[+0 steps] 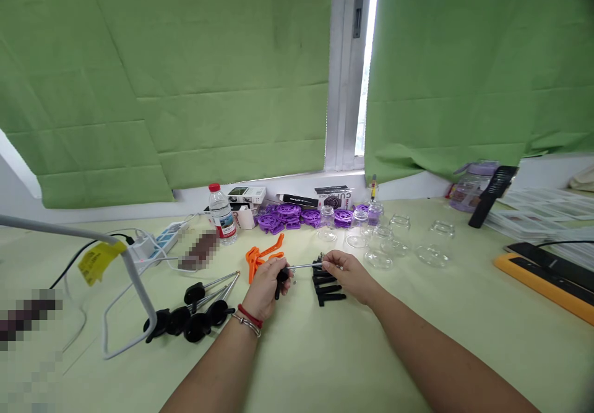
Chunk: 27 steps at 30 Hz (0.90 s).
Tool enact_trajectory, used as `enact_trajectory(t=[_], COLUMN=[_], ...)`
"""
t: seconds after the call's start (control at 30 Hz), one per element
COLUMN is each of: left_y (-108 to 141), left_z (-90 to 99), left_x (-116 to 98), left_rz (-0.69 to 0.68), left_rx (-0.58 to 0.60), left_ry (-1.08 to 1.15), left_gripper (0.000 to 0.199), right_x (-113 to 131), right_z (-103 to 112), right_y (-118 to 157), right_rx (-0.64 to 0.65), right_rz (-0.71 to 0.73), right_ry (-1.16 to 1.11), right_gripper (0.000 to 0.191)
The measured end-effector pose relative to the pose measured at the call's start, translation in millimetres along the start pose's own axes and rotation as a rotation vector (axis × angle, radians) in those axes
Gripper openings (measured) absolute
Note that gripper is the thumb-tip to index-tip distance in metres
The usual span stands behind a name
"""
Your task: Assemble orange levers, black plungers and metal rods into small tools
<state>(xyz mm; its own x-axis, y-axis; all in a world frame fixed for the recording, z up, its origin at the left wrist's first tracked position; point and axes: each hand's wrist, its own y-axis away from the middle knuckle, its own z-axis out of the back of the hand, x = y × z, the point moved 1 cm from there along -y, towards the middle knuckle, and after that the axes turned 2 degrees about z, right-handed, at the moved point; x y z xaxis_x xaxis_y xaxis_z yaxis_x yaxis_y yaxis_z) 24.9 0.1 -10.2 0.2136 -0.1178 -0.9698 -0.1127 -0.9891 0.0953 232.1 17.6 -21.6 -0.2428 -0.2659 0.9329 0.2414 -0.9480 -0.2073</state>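
Observation:
My left hand (266, 286) is closed on the black end of a thin metal rod (301, 266). My right hand (348, 272) pinches the rod's other tip, so the rod lies level between both hands. Just beneath the right fingers is a row of black narrow parts (330, 289). Several black round-headed parts with metal rods (197, 326) lie left of my left wrist. Orange plastic pieces (255, 261) rest right behind my left hand. Whether a small part sits in the right fingertips is hidden.
Purple plastic wheels (288, 215) and clear glass vessels (380, 258) stand toward the back. A water bottle (223, 215), small boxes (248, 196) and a power strip (169, 236) are at left. A bent grey metal tube (139, 289) crosses the left side. An orange-and-black device (542, 283) lies right.

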Motion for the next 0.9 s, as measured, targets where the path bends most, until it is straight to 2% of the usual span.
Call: enact_trajectory(t=[0.53,0.9], left_y=[-1.4,-0.1], left_z=[0.1,-0.9], left_x=[0.4,-1.5], left_rz=[0.0,-0.001], left_rx=[0.001,0.0], left_ry=[-0.003,-0.009], left_gripper=[0.026,0.025], right_x=[2.6,-2.1], right_z=[-0.8,1.6], right_y=[0.0,-0.3], right_rx=[0.013,-0.03], right_rz=[-0.02,0.067], right_ry=[0.025,0.006], right_gripper=[0.031,0.017])
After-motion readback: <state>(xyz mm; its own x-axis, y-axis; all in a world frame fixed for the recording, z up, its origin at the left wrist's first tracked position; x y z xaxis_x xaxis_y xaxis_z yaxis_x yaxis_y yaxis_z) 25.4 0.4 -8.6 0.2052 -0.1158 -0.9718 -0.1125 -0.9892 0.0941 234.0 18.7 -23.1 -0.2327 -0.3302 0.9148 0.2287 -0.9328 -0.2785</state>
